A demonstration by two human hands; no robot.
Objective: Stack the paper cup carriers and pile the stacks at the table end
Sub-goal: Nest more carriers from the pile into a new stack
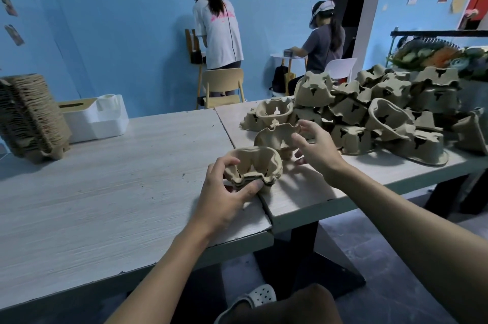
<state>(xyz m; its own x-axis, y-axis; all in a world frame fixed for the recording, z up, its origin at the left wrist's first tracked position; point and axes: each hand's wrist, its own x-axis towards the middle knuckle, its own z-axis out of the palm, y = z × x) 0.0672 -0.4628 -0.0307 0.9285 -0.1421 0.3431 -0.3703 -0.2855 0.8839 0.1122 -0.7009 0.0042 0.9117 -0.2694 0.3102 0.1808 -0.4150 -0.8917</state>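
Pulp-brown and nested, dead centre of the frame: gripping a small stack of carriers point(253, 165) with the left hand point(224, 191), thumb against the near rim, fingers curled over the left edge, steadying it on the table point(105, 178) right by the seam between the two tops. Reaching out with the right hand point(319, 149) just above and right of centre, fingers spread and released, holding nothing, hovering at a single carrier point(274, 136) lying just beyond the stack. Touching it or not, impossible to tell from here. Looking like the pick-the-next-one step, then.

Judging progress now. Sitting finished at the far left edge, one tall leaning stack point(29, 115) beside a white box point(100, 118), so some of the job already banked. Waiting on the right side, though, a big loose heap point(383, 112) of carriers, tumbled every way up and spilling toward the right edge. Reckoning well short of halfway — only a few layers in the hand-held stack, most of the heap needing nesting, and the new stack needing carrying over to the left end afterwards.
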